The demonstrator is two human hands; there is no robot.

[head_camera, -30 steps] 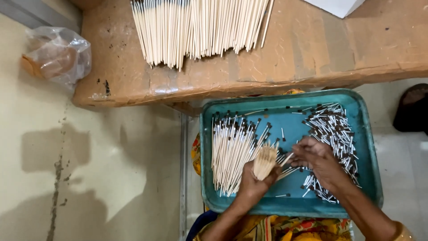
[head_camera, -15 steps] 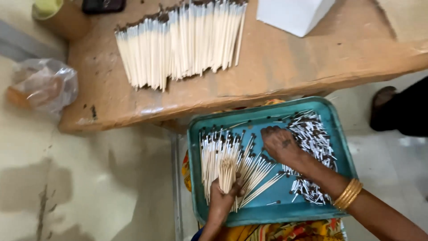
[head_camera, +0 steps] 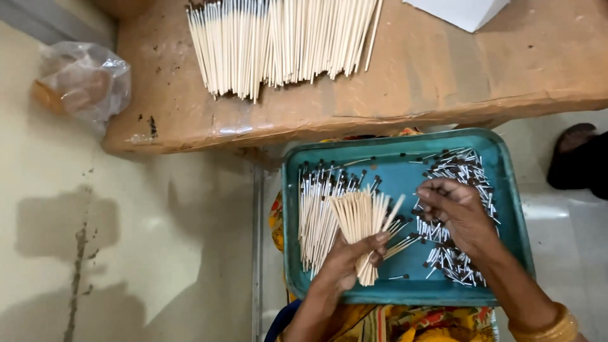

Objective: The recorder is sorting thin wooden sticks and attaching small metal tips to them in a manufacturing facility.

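A teal tray [head_camera: 405,292] rests on my lap and holds thin pale sticks with dark tips. My left hand [head_camera: 345,263] grips a fanned bundle of sticks [head_camera: 364,218] over the tray's middle. A neat row of sticks [head_camera: 315,212] lies along the tray's left side. On the right, my right hand [head_camera: 459,212] hovers with curled fingers over a loose heap of sticks [head_camera: 459,174], touching them; I cannot tell whether it pinches any.
A worn wooden board [head_camera: 443,76] above the tray carries a long row of pale sticks [head_camera: 285,41] and a white box corner [head_camera: 465,11]. A clear plastic bag [head_camera: 82,82] lies on the floor at left. Someone's dark shoe [head_camera: 576,158] is at right.
My left hand has raised its bundle, which now fans out wider. My right hand shifted from the tray's middle to the loose heap on the right. The view moved slightly.
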